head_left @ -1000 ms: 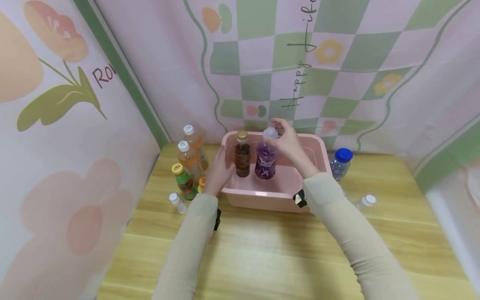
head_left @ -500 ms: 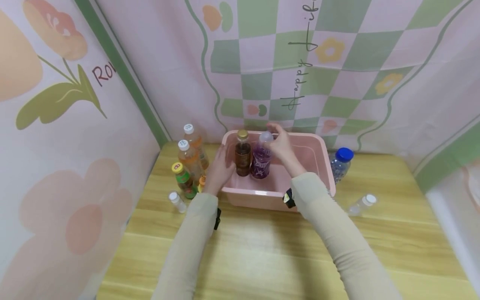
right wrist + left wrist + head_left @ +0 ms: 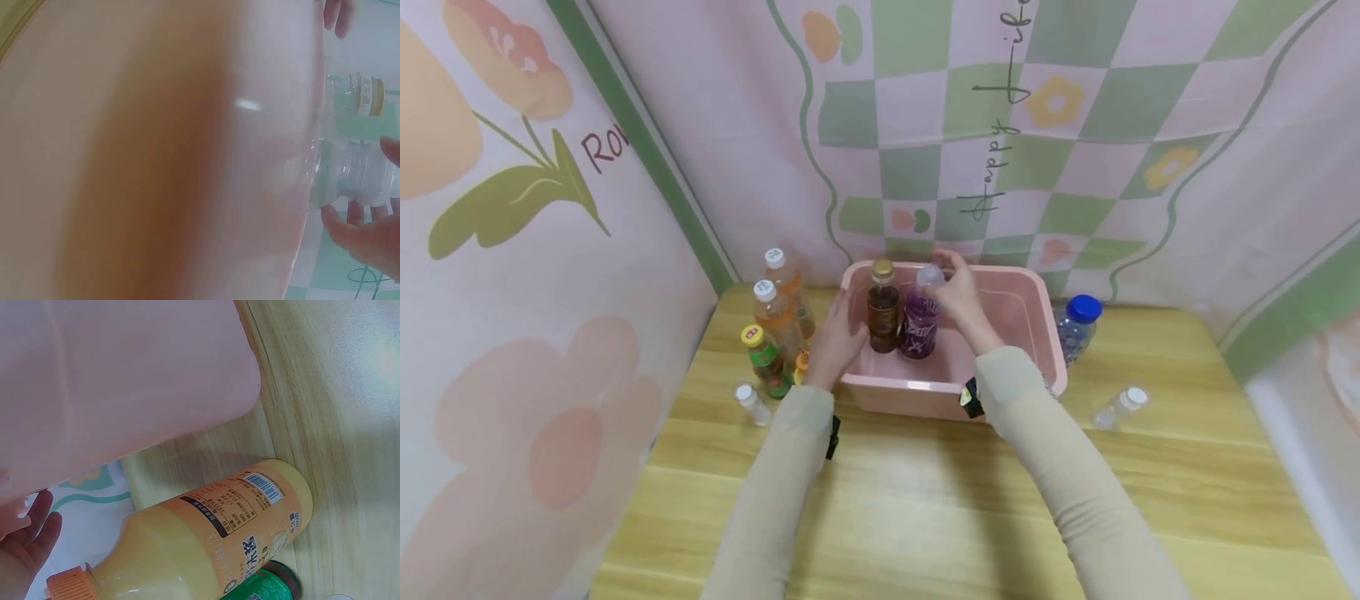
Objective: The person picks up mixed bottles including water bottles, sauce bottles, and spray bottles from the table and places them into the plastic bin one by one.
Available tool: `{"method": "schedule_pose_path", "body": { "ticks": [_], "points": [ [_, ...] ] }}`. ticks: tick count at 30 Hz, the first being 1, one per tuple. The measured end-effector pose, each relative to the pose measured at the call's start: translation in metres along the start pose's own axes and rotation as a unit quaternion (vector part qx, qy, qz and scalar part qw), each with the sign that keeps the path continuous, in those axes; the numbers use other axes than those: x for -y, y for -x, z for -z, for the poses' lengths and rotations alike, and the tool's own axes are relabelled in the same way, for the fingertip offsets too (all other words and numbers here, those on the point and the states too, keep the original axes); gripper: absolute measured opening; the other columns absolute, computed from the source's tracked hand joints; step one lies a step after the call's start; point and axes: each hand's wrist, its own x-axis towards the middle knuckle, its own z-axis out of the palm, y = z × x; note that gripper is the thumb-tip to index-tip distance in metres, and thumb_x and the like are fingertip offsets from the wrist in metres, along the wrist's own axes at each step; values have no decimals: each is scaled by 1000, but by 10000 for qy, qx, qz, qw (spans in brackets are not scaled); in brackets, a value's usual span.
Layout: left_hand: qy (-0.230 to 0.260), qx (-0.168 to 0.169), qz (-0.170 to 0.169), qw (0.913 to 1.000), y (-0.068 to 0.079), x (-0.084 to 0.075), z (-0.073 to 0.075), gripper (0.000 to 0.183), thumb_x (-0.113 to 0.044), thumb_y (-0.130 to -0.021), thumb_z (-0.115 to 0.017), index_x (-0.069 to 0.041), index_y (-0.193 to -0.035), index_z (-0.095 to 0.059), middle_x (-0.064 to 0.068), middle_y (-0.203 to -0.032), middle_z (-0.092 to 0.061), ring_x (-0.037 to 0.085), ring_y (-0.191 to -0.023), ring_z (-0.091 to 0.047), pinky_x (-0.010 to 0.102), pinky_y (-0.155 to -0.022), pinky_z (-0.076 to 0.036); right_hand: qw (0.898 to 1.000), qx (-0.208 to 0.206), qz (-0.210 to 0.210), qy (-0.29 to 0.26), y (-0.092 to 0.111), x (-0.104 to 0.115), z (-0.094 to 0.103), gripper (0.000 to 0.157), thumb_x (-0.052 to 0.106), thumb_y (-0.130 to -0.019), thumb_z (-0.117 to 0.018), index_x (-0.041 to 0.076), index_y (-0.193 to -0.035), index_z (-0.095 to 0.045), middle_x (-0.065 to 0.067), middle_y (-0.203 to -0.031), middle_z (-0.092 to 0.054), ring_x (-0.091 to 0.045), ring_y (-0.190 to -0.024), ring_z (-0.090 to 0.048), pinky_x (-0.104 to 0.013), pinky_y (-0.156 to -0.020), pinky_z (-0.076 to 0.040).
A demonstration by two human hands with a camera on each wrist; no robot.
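Inside the pink plastic basin [image 3: 880, 402] two bottles stand upright side by side. The left one is a brown drink bottle [image 3: 883, 315] with a gold cap. Beside it stands a purple drink bottle [image 3: 919, 327], and my right hand [image 3: 961, 300] holds it around its capped top. In the right wrist view, thumb and fingers lie on opposite sides of that top. My left hand [image 3: 837, 340] grips the basin's left rim. Just outside that rim is a yellow-orange bottle [image 3: 181, 540] with an orange cap, mostly hidden by the left hand in the head view.
Left of the basin stand two white-capped orange drink bottles [image 3: 777, 321], a green-labelled bottle [image 3: 766, 358] with a yellow cap, and a small white-capped bottle [image 3: 753, 405]. To the right are a blue-lidded bottle [image 3: 1077, 327] and another small white-capped bottle [image 3: 1120, 408].
My right hand has moved left and slightly down with the purple drink bottle, bringing it close beside the brown one. The left hand stays at the basin's rim.
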Motion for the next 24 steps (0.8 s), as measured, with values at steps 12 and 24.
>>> {"method": "schedule_pose_path", "body": {
  "ticks": [12,24],
  "points": [
    [28,-32,-32,10000,-1,2,-1,71,-23,-92,-55,-19,-154,-18,5,-162,-16,32,-136,-42,48,-110,-40,9998,173,-37,-81,0,-1,-4,71,-9,-78,-64,0,-142,-36,-23,-145,-42,-38,-134,-42,-45,-111,-40],
    [40,-3,63,10000,-1,2,-1,72,-24,-93,-55,-21,-154,-17,3,-162,-15,32,-136,-43,48,-111,-39,9990,411,-158,-56,3,3,-3,71,-6,-81,-63,3,-145,-34,-22,-148,-40,-38,-136,-40,-45,-112,-40]
  ]
}}
